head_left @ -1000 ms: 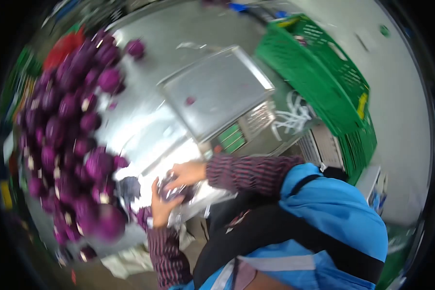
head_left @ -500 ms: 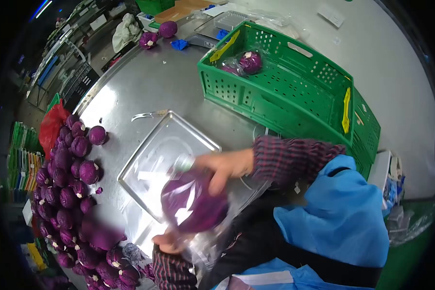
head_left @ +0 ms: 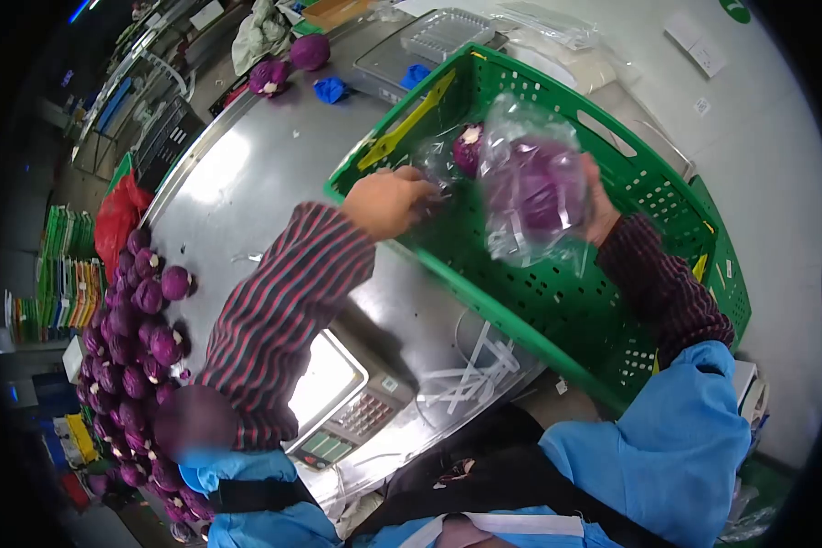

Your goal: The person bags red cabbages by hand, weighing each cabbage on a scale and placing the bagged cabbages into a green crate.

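A red cabbage in a clear plastic bag [head_left: 537, 187] is in my right hand [head_left: 601, 203], held over the inside of the green crate [head_left: 511, 315]. The fingers grip its right side. My left hand [head_left: 385, 203] reaches over the crate's near left rim, its fingers curled onto the clear plastic of another bagged cabbage [head_left: 438, 164]; the fingertips are partly hidden. Between the two hands, a further red cabbage [head_left: 468, 149] shows its pale stem end inside the crate.
Many loose red cabbages [head_left: 132, 365] are heaped along the left side of the metal table [head_left: 292, 151]. A keypad scale [head_left: 361, 411] stands near my body, with white strips [head_left: 470, 379] beside it. Two cabbages and a blue crumpled piece [head_left: 330, 89] lie at the back.
The bagged cabbage has moved from the metal tray near my body up and right, over the crate. My left hand has moved forward to the crate. The view has shifted.
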Action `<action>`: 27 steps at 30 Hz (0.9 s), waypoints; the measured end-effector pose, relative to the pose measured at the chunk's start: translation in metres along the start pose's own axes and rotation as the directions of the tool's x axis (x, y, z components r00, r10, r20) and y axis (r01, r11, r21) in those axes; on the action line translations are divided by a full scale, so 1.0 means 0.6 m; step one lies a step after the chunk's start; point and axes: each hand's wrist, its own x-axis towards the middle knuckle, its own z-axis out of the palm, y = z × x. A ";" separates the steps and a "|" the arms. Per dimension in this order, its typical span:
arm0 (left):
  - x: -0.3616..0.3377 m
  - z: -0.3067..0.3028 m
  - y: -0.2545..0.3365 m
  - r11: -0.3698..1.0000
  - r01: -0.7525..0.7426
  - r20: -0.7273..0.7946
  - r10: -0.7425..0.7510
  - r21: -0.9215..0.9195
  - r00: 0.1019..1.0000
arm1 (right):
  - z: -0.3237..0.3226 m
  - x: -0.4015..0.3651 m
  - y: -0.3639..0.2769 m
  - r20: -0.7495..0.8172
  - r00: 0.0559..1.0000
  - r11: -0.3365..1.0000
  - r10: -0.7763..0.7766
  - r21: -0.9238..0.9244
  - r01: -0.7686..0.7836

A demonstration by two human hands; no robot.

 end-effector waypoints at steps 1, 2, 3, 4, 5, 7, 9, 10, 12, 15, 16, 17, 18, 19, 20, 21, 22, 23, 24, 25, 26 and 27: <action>0.027 0.006 -0.006 0.993 0.085 0.137 -0.097 0.085 0.986 | -0.017 0.016 0.017 -0.008 0.998 0.996 0.068 0.059 -0.068; 0.054 0.015 -0.011 0.971 0.158 0.261 -0.201 0.178 0.944 | -0.036 0.033 0.037 -0.012 0.990 0.984 0.140 0.116 -0.137; 0.077 0.049 -0.038 0.949 0.148 0.326 -0.238 0.278 0.915 | -0.037 0.042 0.053 -0.012 0.983 0.976 0.181 0.129 -0.178; 0.101 0.066 -0.051 0.950 0.143 0.332 -0.234 0.277 0.914 | -0.037 0.051 0.070 -0.011 0.975 0.966 0.221 0.142 -0.217; 0.122 0.085 -0.064 0.956 0.121 0.355 -0.214 0.268 0.910 | -0.047 0.063 0.086 0.055 0.963 0.950 0.265 0.154 -0.271; 0.165 0.082 -0.077 0.974 0.093 0.414 -0.173 0.206 0.894 | -0.067 0.087 0.125 0.156 0.926 0.902 0.343 0.220 -0.371; 0.202 0.100 -0.115 0.998 0.031 0.180 -0.022 -0.046 0.983 | -0.065 0.109 0.161 0.161 0.900 0.847 0.404 0.306 -0.435; 0.227 0.083 -0.114 0.996 0.013 0.172 0.002 -0.085 0.985 | -0.064 0.129 0.184 0.197 0.894 0.837 0.403 0.316 -0.447; 0.270 0.068 -0.110 0.992 0.097 0.213 -0.078 -0.079 0.974 | -0.031 0.163 0.196 0.051 0.910 0.873 0.412 0.266 -0.410; 0.300 0.087 -0.085 0.967 0.249 0.155 -0.239 -0.049 0.959 | -0.012 0.224 0.223 0.153 0.926 0.891 0.344 0.256 -0.374; 0.311 0.105 -0.073 0.950 0.312 0.156 -0.308 -0.003 0.939 | -0.025 0.255 0.275 0.000 0.933 0.879 0.359 0.336 -0.339; 0.297 0.091 -0.043 0.925 0.380 0.103 -0.380 0.024 0.919 | 0.000 0.263 0.271 -0.061 0.940 0.895 0.335 0.332 -0.297; 0.296 0.103 -0.042 0.918 0.381 0.064 -0.376 -0.113 0.925 | 0.021 0.252 0.254 -0.013 0.989 0.985 0.148 -0.091 -0.149; 0.269 0.063 -0.030 0.910 0.398 0.085 -0.390 -0.116 0.917 | 0.017 0.269 0.264 -0.127 0.973 0.959 0.191 0.236 -0.157; 0.215 0.040 -0.008 0.935 0.116 -0.137 -0.170 -0.335 0.976 | 0.004 0.277 0.262 -0.282 0.895 0.930 0.347 0.224 -0.290; 0.194 0.054 -0.006 0.917 -0.146 -0.357 0.004 -0.371 0.934 | 0.007 0.282 0.255 -0.214 0.919 0.939 0.330 0.177 -0.296; 0.148 0.039 0.021 0.910 -0.165 -0.444 -0.023 -0.380 0.896 | 0.021 0.278 0.250 -0.123 0.937 0.942 0.326 0.120 -0.312; 0.083 0.026 0.042 0.868 -0.353 -0.672 0.031 -0.349 0.740 | 0.041 0.271 0.243 -0.037 0.933 0.932 0.357 0.075 -0.354; 0.009 0.020 0.060 0.817 -0.364 -0.665 -0.032 -0.448 0.746 | 0.064 0.267 0.235 0.037 0.917 0.916 0.398 0.027 -0.399; -0.080 0.002 0.078 0.796 -0.277 -0.561 -0.095 -0.539 0.822 | 0.084 0.262 0.221 0.090 0.894 0.898 0.439 -0.026 -0.439; -0.163 0.010 0.088 0.778 -0.287 -0.589 -0.129 -0.559 0.798 | 0.098 0.255 0.209 0.110 0.872 0.878 0.477 -0.097 -0.468; -0.250 0.025 0.101 0.824 -0.242 -0.637 -0.176 -0.512 0.750 | 0.098 0.254 0.184 0.097 0.851 0.850 0.516 -0.182 -0.494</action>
